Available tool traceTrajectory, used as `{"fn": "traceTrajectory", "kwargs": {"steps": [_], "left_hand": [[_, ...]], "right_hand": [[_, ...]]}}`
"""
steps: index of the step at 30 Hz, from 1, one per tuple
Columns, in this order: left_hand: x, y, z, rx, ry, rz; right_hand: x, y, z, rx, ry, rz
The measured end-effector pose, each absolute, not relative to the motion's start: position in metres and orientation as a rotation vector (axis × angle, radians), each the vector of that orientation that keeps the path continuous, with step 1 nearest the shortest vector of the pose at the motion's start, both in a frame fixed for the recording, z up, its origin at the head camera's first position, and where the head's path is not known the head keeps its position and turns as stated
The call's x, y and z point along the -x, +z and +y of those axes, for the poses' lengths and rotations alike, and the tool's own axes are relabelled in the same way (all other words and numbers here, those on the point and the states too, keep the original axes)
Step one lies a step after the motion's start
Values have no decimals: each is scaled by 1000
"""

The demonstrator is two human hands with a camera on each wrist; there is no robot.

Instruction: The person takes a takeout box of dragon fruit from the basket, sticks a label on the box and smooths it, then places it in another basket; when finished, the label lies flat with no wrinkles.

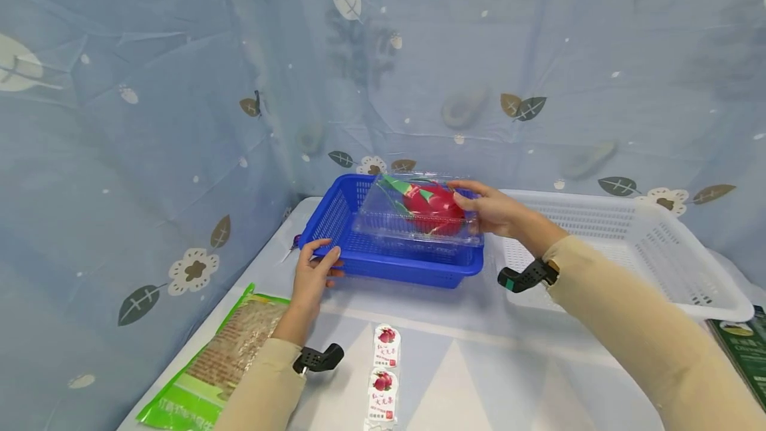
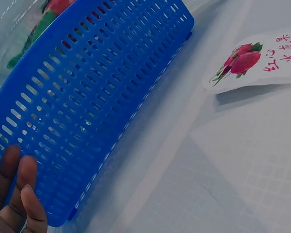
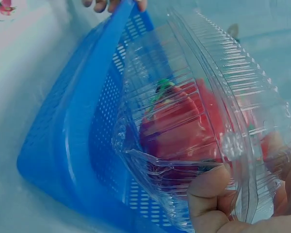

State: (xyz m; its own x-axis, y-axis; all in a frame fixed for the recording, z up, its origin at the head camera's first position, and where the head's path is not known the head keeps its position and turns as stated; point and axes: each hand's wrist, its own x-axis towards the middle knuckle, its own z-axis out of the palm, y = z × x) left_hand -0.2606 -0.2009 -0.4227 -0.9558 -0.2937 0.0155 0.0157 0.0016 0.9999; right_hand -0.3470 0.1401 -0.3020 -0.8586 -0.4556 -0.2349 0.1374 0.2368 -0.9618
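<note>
A clear plastic clamshell box [image 1: 389, 223] with a red dragon fruit [image 1: 435, 208] inside is held by my right hand [image 1: 487, 208] at its right end. In the right wrist view, thumb and fingers pinch the box's edge [image 3: 242, 165]. The box sits tilted over the blue basket [image 1: 395, 270]. My left hand [image 1: 314, 278] grips the basket's front left corner. In the left wrist view, several fingertips [image 2: 26, 170] lie against the basket's slotted outer wall [image 2: 97, 97].
To the right stands a white basket [image 1: 604, 218]. A green-edged bag [image 1: 230, 344] lies at the left. Dragon fruit labels [image 1: 383, 378] lie in front on the table [image 1: 467, 324]. A dark green printed item [image 1: 745, 344] shows at the far right. Patterned curtain [image 1: 455, 65] hangs behind.
</note>
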Motion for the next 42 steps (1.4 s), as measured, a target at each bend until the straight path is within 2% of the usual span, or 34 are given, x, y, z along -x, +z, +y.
{"fn": "traceTrajectory", "kwargs": {"steps": [15, 27, 42], "left_hand": [[260, -421, -207, -314, -2004, -2122], [264, -417, -209, -310, -2017, -2115], [266, -413, -206, -257, -2358, -1793]], "right_hand": [[280, -293, 188, 373, -1719, 2079], [211, -291, 231, 400, -1729, 2098], [136, -338, 282, 594, -1787, 1813]]}}
